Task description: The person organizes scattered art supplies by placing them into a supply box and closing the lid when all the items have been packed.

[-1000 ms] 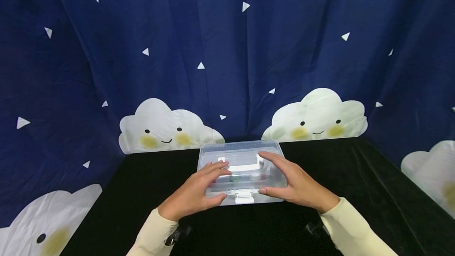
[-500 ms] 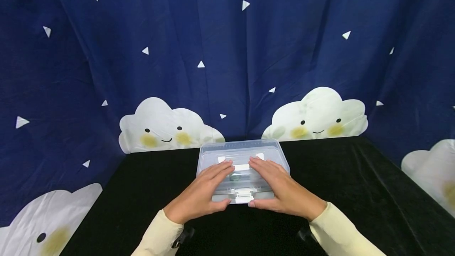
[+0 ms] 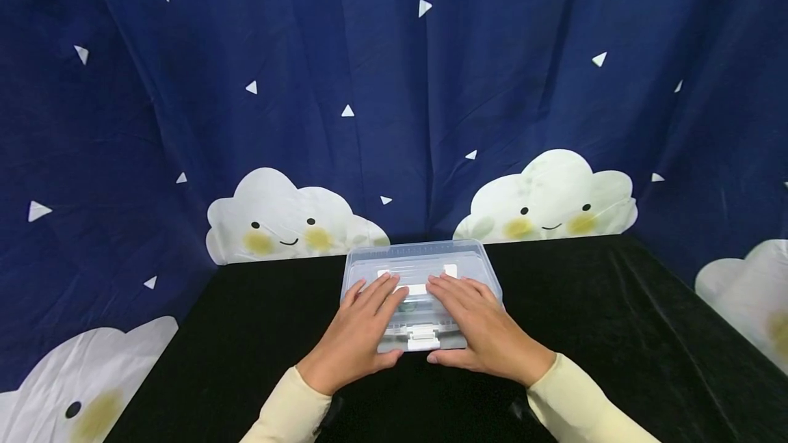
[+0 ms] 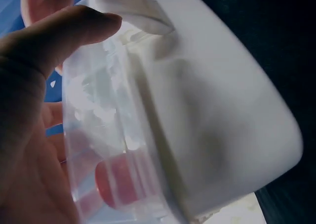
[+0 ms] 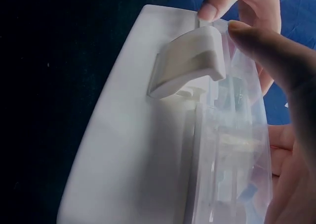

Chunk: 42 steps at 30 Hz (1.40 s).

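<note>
A clear plastic storage box (image 3: 425, 253) with a pale base stands lid down in the head view. Its white latch (image 3: 423, 339) is at the front middle; in the right wrist view the latch flap (image 5: 190, 61) sticks out from the wall. My left hand (image 3: 353, 337) lies with extended fingers on the left of the lid, its thumb near the latch. From the right, my right hand (image 3: 489, 330) rests likewise, fingertips by the white handle (image 3: 417, 289). Through the clear wall a red item (image 4: 116, 179) shows; the other contents are blurred.
A black cloth (image 3: 265, 333) covers the table under the box. Behind it hangs a dark blue curtain (image 3: 394, 74) printed with white clouds and triangles.
Both hands have drawn closer together over the lid, the right one moving left from the box's right side. The thumbs have come lower, towards the front edge. The box has stayed in place.
</note>
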Available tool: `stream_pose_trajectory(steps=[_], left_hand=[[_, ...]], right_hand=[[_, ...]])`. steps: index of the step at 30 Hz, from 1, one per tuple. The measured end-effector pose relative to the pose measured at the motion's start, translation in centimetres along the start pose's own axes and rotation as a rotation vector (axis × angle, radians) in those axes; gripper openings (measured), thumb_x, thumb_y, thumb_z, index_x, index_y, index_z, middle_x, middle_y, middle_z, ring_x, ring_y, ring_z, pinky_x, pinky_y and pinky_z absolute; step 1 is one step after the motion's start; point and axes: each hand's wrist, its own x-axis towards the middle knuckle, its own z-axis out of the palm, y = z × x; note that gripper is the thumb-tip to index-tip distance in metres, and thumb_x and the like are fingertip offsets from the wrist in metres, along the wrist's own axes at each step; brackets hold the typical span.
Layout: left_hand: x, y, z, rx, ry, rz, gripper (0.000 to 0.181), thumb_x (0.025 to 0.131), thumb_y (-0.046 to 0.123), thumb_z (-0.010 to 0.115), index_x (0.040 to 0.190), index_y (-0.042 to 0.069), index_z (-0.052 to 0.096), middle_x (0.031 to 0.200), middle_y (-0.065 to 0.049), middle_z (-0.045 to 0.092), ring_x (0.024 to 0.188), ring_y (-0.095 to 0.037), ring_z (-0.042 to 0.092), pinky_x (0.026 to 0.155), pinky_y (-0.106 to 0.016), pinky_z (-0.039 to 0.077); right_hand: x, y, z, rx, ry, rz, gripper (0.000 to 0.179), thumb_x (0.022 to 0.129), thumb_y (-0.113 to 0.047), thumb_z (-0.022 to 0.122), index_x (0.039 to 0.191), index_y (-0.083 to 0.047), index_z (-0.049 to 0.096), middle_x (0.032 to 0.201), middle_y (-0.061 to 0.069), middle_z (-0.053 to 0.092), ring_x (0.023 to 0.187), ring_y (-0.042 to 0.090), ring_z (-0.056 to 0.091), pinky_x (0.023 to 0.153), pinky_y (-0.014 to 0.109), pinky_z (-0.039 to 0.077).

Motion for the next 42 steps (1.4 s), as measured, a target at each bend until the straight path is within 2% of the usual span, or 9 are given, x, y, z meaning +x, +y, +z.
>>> stream_pose_trajectory(steps=[5, 10, 20, 24, 34, 42], left_hand=[[0.0, 0.3, 1.0, 0.095, 0.047, -0.018, 0.1, 0.064, 0.054, 0.084, 0.143, 0.008, 0.042, 0.145, -0.012, 0.044, 0.136, -0.028, 0.037, 0.107, -0.052, 0.028], [0.1, 0.5, 1.9, 0.18, 0.099, -0.036, 0.099, 0.063, 0.053, 0.085, 0.141, 0.009, 0.043, 0.142, -0.012, 0.047, 0.134, -0.028, 0.039, 0.105, -0.052, 0.031], [0.3, 0.8, 3.0, 0.248, 0.142, -0.078, 0.095, 0.064, 0.051, 0.085, 0.14, 0.01, 0.044, 0.14, -0.011, 0.048, 0.134, -0.027, 0.039, 0.106, -0.053, 0.028], [0.3, 1.0, 3.2, 0.296, 0.145, -0.093, 0.097, 0.064, 0.053, 0.084, 0.14, 0.01, 0.044, 0.139, -0.012, 0.049, 0.133, -0.029, 0.04, 0.106, -0.053, 0.029], [0.3, 1.3, 3.3, 0.316, 0.138, -0.115, 0.101, 0.061, 0.055, 0.085, 0.14, 0.009, 0.043, 0.139, -0.014, 0.047, 0.133, -0.029, 0.039, 0.108, -0.052, 0.027], [0.3, 1.3, 3.4, 0.324, 0.131, -0.117, 0.1, 0.062, 0.055, 0.085, 0.141, 0.009, 0.042, 0.139, -0.014, 0.047, 0.132, -0.03, 0.039, 0.108, -0.052, 0.027]], right_hand=[[0.0, 0.0, 0.2, -0.015, 0.005, -0.009, 0.09, 0.076, -0.058, 0.073, 0.142, -0.004, 0.042, 0.147, 0.011, 0.043, 0.134, 0.029, 0.039, 0.106, 0.048, 0.027], [0.0, 0.0, 0.1, -0.028, 0.0, -0.005, 0.088, 0.078, -0.059, 0.07, 0.142, -0.005, 0.043, 0.147, 0.011, 0.043, 0.135, 0.028, 0.039, 0.107, 0.048, 0.026], [0.0, 0.0, 0.2, -0.027, 0.01, 0.012, 0.084, 0.079, -0.058, 0.07, 0.14, -0.006, 0.045, 0.146, 0.01, 0.044, 0.134, 0.027, 0.039, 0.107, 0.047, 0.026], [0.1, -0.1, 0.3, -0.028, 0.006, 0.028, 0.084, 0.079, -0.058, 0.07, 0.14, -0.007, 0.045, 0.146, 0.009, 0.044, 0.135, 0.027, 0.039, 0.107, 0.047, 0.026], [0.2, -0.2, 0.7, -0.061, 0.046, 0.018, 0.091, 0.075, -0.058, 0.073, 0.141, -0.004, 0.044, 0.146, 0.012, 0.043, 0.134, 0.027, 0.039, 0.107, 0.047, 0.025], [0.2, -0.3, 0.9, -0.096, 0.059, 0.013, 0.088, 0.076, -0.057, 0.072, 0.14, -0.003, 0.045, 0.145, 0.012, 0.045, 0.133, 0.027, 0.041, 0.106, 0.047, 0.027]])
